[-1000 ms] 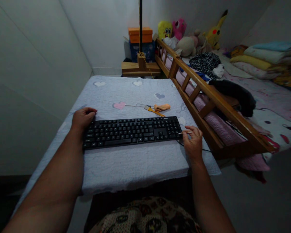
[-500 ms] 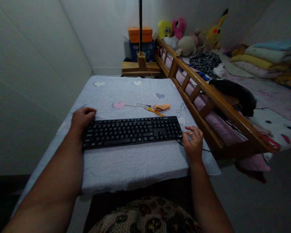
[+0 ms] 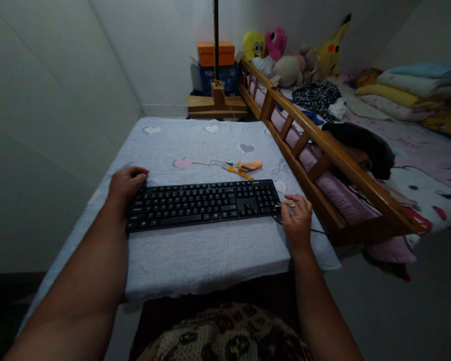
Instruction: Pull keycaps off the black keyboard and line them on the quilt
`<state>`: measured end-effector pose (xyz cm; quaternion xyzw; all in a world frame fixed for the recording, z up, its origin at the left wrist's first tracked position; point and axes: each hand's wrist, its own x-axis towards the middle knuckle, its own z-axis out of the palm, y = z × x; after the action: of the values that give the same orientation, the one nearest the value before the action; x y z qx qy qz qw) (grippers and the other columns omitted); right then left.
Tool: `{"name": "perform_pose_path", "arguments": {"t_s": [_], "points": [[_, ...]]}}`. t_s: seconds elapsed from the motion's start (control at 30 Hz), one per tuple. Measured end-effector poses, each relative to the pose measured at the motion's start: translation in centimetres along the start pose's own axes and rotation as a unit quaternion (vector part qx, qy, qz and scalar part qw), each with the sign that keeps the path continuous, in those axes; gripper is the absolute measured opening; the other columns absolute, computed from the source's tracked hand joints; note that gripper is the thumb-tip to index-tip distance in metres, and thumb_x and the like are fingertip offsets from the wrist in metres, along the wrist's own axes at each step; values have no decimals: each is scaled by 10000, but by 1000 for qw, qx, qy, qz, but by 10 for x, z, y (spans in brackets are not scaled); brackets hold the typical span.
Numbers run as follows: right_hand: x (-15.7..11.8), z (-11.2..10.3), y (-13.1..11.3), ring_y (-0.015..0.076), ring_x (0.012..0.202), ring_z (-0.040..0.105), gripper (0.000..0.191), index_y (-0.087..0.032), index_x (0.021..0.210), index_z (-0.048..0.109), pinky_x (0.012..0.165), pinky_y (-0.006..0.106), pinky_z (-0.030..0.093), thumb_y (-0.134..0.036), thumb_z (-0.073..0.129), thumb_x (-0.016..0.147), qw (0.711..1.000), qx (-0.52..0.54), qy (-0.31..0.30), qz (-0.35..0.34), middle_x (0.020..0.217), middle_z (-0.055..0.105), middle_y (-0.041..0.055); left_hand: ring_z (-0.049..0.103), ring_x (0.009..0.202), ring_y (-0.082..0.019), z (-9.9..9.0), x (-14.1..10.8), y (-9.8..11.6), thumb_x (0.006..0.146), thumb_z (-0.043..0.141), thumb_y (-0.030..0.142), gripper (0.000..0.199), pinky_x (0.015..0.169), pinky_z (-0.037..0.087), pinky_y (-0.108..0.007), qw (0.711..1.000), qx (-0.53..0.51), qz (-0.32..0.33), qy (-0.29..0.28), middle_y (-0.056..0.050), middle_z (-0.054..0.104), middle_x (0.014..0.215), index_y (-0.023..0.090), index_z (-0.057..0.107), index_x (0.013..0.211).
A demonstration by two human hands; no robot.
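Note:
A black keyboard [image 3: 195, 204] lies flat across the cloth-covered table. My left hand [image 3: 127, 184] is closed over its far left corner, thumb pointing right; the fingertips are partly hidden. At the opposite end, my right hand [image 3: 297, 216] pinches a thin white stick, by its look a cotton swab [image 3: 288, 205]. The swab's tip is at the right-hand keys of the number pad. Behind the keyboard lie a yellow-handled brush [image 3: 238, 172] and a tool with an orange handle [image 3: 250, 166] and a bent wire end.
The keyboard's cable [image 3: 317, 231] runs off to the right over the cloth. A wooden bed rail [image 3: 308, 123] borders the table's right side, with bedding and plush toys beyond. Boxes [image 3: 216, 54] and a post on a wooden base [image 3: 218, 106] stand behind the table.
My right hand and the swab have shifted slightly away from me along the number pad's edge. My left hand keeps its place on the keyboard. The view has shifted a little.

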<state>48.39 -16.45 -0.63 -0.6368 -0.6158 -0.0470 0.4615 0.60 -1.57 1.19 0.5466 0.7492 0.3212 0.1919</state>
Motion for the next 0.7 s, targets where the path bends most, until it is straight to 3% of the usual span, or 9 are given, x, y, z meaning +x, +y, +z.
{"name": "perform_pose_path", "arguments": {"t_s": [0.7], "points": [[-1, -4, -4, 293, 1169, 553, 155, -223, 717, 633, 1056, 556, 418, -176, 555, 842, 1000, -2, 2, -17, 1020, 709, 80, 587, 799, -200, 6, 9, -19, 664, 594, 362, 404, 903, 496, -375, 999, -25, 22, 18, -32, 701, 879, 155, 740, 979]]}}
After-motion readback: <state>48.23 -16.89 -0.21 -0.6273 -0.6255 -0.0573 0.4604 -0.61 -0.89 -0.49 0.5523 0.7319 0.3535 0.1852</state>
